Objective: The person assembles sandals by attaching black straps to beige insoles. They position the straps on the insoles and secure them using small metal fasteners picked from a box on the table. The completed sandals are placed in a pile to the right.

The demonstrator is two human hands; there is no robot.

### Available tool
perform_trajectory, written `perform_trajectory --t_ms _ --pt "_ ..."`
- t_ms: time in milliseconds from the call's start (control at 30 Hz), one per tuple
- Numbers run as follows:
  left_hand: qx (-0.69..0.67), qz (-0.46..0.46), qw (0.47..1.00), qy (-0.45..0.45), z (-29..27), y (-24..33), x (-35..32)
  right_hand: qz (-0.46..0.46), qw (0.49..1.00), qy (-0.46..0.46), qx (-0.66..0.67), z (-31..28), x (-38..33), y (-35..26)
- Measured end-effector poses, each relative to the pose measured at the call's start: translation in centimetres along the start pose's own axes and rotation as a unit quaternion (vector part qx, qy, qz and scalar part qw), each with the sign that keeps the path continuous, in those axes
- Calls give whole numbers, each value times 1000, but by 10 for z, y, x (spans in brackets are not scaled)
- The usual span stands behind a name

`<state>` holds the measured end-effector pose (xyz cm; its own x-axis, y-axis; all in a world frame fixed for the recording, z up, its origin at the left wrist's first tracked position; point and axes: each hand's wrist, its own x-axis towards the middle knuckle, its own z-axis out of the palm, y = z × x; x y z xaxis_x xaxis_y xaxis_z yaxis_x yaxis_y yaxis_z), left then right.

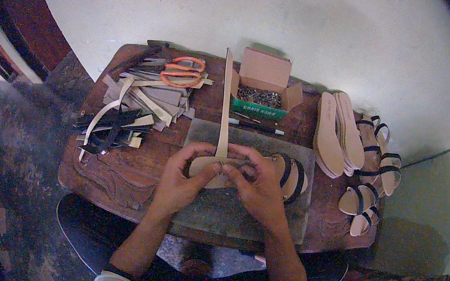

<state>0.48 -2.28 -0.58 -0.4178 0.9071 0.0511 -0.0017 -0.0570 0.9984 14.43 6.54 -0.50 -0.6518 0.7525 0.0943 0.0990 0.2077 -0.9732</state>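
Note:
A tan-soled sandal (293, 193) with dark bands at its right end lies sideways over a grey mat (210, 212). My left hand (180, 183) is closed around its left end, the thumb pressing on top. My right hand (263, 186) grips the sandal's middle, its thumb meeting the left thumb. From between my fingers a long cream strap (226, 104) stands up, pointing away from me. The strap's lower end is partly hidden by my fingertips, so how it joins the sandal cannot be made out.
Strap pieces (153, 100) are heaped on the left of the wooden table (115, 194), with orange-handled scissors (181, 81) over them. Behind the mat stand an open box of small nails (259, 96) and a pen (256, 127). Soles (328, 131) and strapped sandals (362, 201) lie right.

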Motion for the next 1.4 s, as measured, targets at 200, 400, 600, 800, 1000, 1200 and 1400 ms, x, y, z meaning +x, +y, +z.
perform_trajectory --t_ms 200,400,600,800,1000,1200,1400 --pt "24 22 999 6 0 -2 1 0 999 4 -37 0 1 3" --pt "34 20 999 17 1 -5 -1 -33 998 23 -50 2 2 6" --pt "27 23 999 27 1 -6 -3 33 998 27 -37 4 2 3" --pt "64 25 997 33 0 -6 -4 -18 996 35 -85 7 3 7" --pt "85 45 994 46 -1 -9 -4 43 998 31 -44 9 4 -6" --pt "69 34 996 48 0 -11 -4 59 997 29 -26 11 3 -4" --pt "86 32 994 55 1 -9 -4 14 995 34 -88 10 5 2"
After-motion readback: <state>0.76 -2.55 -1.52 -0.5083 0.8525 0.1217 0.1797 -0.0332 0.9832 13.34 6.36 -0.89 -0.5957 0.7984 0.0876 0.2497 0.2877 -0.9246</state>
